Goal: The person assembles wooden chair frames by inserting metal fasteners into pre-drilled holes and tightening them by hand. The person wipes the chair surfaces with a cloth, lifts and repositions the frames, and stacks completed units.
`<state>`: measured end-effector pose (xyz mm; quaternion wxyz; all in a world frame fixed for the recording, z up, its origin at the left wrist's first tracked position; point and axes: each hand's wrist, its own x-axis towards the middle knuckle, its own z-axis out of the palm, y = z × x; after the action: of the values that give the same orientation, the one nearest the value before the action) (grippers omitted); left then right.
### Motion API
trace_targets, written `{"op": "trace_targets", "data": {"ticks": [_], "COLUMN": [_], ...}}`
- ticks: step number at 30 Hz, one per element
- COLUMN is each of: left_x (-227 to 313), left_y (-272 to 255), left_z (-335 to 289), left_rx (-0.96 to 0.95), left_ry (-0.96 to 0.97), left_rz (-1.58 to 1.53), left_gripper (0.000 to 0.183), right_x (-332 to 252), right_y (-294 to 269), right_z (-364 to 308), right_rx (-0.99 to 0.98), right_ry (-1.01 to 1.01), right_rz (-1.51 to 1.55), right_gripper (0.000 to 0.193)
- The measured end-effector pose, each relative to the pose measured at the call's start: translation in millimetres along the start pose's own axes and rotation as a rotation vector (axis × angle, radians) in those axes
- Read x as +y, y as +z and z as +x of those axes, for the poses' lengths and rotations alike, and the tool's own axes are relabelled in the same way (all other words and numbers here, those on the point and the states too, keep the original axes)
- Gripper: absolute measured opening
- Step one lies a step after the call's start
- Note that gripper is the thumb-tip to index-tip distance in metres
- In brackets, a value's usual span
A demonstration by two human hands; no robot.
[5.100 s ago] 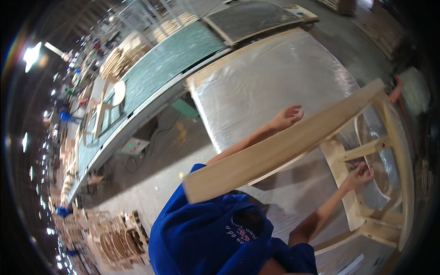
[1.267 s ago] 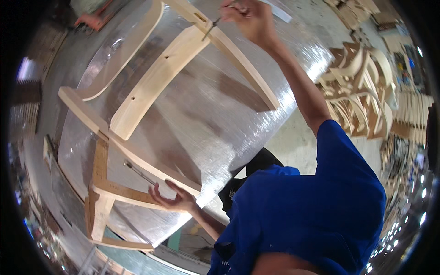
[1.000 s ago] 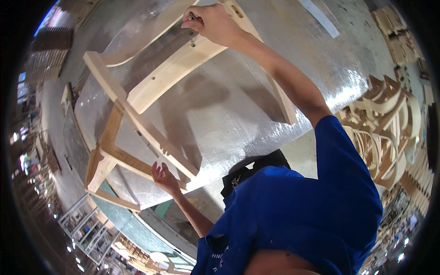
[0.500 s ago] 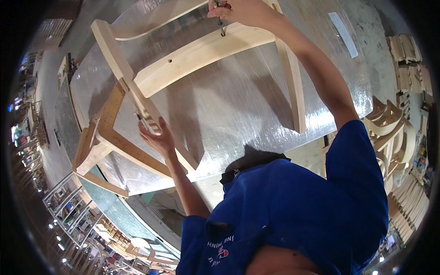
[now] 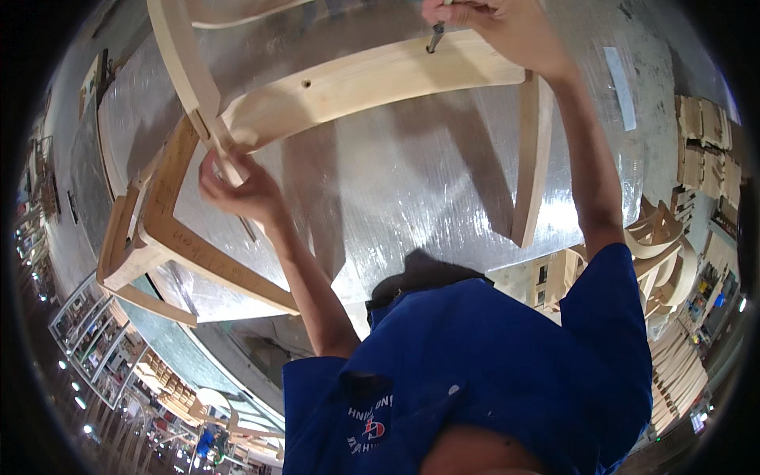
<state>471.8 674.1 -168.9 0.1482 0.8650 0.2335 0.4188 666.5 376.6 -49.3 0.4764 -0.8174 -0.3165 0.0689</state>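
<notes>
A pale wooden chair frame lies on a plastic-wrapped table (image 5: 380,190). My right hand (image 5: 518,36) is closed round a slim metal tool (image 5: 436,36), whose tip meets a hole in the frame's curved rail (image 5: 356,79). Most of its handle is hidden by the fingers and the picture's top edge. At the rail's left end, my left hand (image 5: 241,190) is closed round the side leg (image 5: 184,63). A thin dark edge shows below that hand; I cannot make out what it belongs to. Another leg (image 5: 532,158) reaches toward me on the right.
A darker, angled wooden frame (image 5: 214,257) with pencil marks stands at the table's left edge, close to my left forearm. A pale strip (image 5: 620,87) lies at the far right. Curved wooden parts (image 5: 661,245) and stacked pieces (image 5: 704,142) sit beyond the right side.
My left hand has moved up and left along the leg; the shiny metal piece seen by it earlier no longer shows. My right hand and its tool appear further right, as the view has shifted.
</notes>
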Motion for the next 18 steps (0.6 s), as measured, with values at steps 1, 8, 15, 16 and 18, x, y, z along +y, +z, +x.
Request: {"op": "trace_targets", "data": {"ticks": [1, 8, 15, 16, 18], "left_x": [-23, -172, -179, -179, -177], "left_y": [-10, -50, -45, -41, -38], "left_z": [-9, -57, -57, -56, -57], "left_rx": [0.018, -0.368, -0.575, -0.592, -0.577], "left_ry": [-0.214, -0.522, -0.637, -0.675, -0.605], "left_rz": [0.034, 0.445, 0.378, 0.323, 0.308], "left_gripper": [0.033, 0.039, 0.033, 0.029, 0.019], "right_x": [-6, 17, -3, 3, 6], "right_y": [0, 31, 38, 27, 18], "right_z": [-1, -7, -1, -3, -9], "right_rx": [-0.007, 0.295, 0.176, 0.096, 0.037], "right_ry": [0.068, 0.179, -0.024, -0.006, 0.070], "right_rz": [-0.034, -0.183, 0.009, 0.036, 0.005], "right_gripper": [0.018, 0.008, 0.010, 0.012, 0.015]}}
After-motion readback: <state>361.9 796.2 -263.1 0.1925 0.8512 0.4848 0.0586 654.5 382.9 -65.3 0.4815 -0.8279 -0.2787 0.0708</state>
